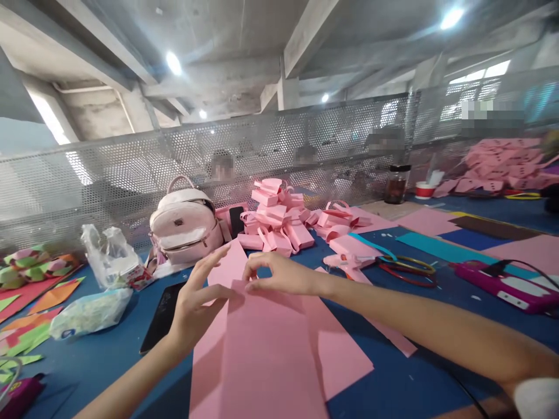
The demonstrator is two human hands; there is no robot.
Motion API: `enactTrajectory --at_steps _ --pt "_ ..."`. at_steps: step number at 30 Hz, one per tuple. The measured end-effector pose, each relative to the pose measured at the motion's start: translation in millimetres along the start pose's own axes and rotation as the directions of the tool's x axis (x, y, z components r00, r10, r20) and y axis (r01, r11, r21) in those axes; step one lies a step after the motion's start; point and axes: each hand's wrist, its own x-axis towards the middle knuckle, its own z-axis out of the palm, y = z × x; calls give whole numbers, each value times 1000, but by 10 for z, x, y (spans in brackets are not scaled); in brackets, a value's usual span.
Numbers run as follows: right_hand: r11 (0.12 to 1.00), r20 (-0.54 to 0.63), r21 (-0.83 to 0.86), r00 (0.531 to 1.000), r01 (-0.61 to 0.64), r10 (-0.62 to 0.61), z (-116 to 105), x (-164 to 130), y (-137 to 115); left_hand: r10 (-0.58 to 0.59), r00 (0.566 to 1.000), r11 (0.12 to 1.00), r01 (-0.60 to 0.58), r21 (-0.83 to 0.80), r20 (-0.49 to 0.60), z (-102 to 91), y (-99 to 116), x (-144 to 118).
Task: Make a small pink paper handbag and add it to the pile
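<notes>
A long pink paper sheet lies in front of me on top of other pink sheets. At its far edge, my right hand has its fingers curled down and closed on the paper. My left hand is beside the sheet's far left corner, fingers stretched and apart, the thumb reaching to the paper edge. Beyond both hands sits a heap of folded pink paper pieces. To the right of the heap lies a pink glue gun.
Left of the sheets are a black phone, a plastic packet and a pale backpack. On the right lie colored hoops and a magenta power strip. A perforated metal screen borders the blue table; people are behind it.
</notes>
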Motion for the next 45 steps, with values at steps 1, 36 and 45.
enactTrajectory --at_steps 1,36,45 --pt "1000 -2 13 1000 -16 16 22 20 40 -108 994 990 107 -88 -5 22 -14 -18" --pt "979 -176 15 963 -204 204 -370 -33 153 -619 311 179 950 -256 721 -189 239 -608" --pt "966 -262 98 930 -239 257 -451 -203 217 -631 381 235 924 -302 676 -148 230 -640"
